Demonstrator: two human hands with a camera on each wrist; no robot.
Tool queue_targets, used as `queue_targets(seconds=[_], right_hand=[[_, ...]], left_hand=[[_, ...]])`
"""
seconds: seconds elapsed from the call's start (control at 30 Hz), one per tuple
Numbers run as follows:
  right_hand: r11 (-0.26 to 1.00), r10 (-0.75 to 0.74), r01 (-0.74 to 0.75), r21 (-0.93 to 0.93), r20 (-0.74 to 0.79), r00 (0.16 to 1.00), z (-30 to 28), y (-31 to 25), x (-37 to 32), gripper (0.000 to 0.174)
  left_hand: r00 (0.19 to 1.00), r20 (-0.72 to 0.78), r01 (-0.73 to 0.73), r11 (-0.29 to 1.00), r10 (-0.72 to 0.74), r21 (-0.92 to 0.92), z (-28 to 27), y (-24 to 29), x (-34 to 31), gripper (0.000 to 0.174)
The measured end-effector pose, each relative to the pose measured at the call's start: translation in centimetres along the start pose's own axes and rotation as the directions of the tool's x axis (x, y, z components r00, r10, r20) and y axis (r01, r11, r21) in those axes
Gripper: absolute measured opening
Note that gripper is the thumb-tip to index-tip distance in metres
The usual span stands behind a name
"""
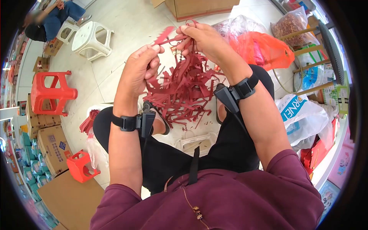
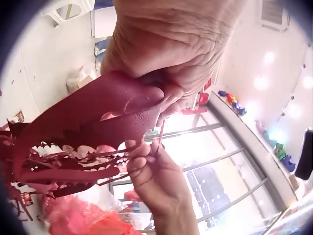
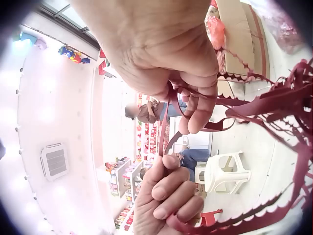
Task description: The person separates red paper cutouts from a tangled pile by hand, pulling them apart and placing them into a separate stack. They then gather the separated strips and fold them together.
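Observation:
A tangle of dark red ribbon-like strips [image 1: 182,88], many with scalloped or jagged edges, hangs below my hands between the knees. My left hand [image 1: 142,67] pinches a strip between thumb and fingers, and a jagged piece [image 1: 165,35] sticks up beside its fingertips. In the left wrist view a broad smooth red piece [image 2: 93,110] runs out from that hand. My right hand [image 1: 205,40] holds the upper end of the bunch, with thin strips looped through its fingers. Narrow strips [image 3: 165,127] stretch from one hand to the other in the right wrist view.
An orange-red plastic bag [image 1: 264,50] and a rack with a round black part [image 1: 330,53] stand on the right. To the left are a white stool [image 1: 92,40], a red stool [image 1: 53,92] and cardboard boxes [image 1: 53,149]. A person [image 1: 53,19] sits at the far left.

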State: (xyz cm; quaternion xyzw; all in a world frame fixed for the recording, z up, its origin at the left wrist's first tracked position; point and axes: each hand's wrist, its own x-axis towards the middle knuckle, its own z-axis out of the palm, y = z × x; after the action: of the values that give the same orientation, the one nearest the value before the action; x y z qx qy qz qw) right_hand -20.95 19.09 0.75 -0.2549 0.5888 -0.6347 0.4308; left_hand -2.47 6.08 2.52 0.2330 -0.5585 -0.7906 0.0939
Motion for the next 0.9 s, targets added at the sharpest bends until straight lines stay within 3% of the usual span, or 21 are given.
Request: queue_targets(seconds=[0.1, 0.17, 0.2, 0.27, 0.33, 0.43, 0.63, 0.77, 0.8, 0.9], right_hand=[[0.989, -0.044, 0.038, 0.145, 0.041, 0.998, 0.5, 0.6, 0.2, 0.032], [0.968, -0.051, 0.015, 0.251, 0.136, 0.989, 0.6, 0.8, 0.5, 0.031], [0.937, -0.091, 0.016, 0.349, 0.199, 0.976, 0.7, 1.2, 0.8, 0.030], [0.916, -0.086, -0.004, 0.401, 0.205, 0.975, 1.4, 1.3, 0.7, 0.029], [0.906, -0.088, -0.012, 0.423, 0.216, 0.972, 1.7, 1.2, 0.7, 0.029], [0.958, -0.107, 0.078, 0.277, 0.091, 0.990, 1.1, 1.1, 1.1, 0.032], [0.996, -0.017, 0.027, -0.089, 0.101, 0.995, 0.6, 0.0, 0.0, 0.045], [0.856, -0.213, 0.202, -0.476, 0.030, 0.977, 0.6, -0.2, -1.3, 0.036], [0.913, -0.191, 0.214, -0.348, 0.098, 0.977, 0.8, -0.4, -1.8, 0.034], [0.952, -0.094, 0.180, -0.248, 0.324, 0.941, 2.0, -1.1, -3.5, 0.032]], left_hand=[[1.000, -0.021, -0.007, 0.979, 0.011, 0.204, 0.2, -0.6, 0.7, 0.031], [1.000, -0.024, 0.000, 0.952, 0.008, 0.305, 1.9, -1.6, 0.8, 0.050], [0.997, 0.019, -0.072, 0.938, 0.070, 0.339, 2.7, -2.7, 1.2, 0.048], [0.998, 0.050, -0.056, 0.933, 0.041, 0.355, 2.8, -3.9, 1.9, 0.044], [0.990, 0.026, 0.120, 0.938, -0.136, 0.325, 2.3, -3.9, 2.3, 0.039], [0.996, -0.027, 0.093, 0.933, -0.089, 0.347, 1.2, -1.8, 1.2, 0.035], [0.986, 0.083, 0.141, 0.989, -0.143, 0.036, -1.7, 1.7, -0.3, 0.030], [0.979, 0.126, 0.173, 0.983, -0.164, -0.067, -2.2, 3.2, -0.9, 0.033], [0.979, 0.116, 0.178, 0.980, -0.168, -0.089, -2.1, 3.4, -1.0, 0.033], [0.964, 0.208, 0.205, 0.962, -0.167, -0.180, -2.0, 3.8, -1.1, 0.029]])
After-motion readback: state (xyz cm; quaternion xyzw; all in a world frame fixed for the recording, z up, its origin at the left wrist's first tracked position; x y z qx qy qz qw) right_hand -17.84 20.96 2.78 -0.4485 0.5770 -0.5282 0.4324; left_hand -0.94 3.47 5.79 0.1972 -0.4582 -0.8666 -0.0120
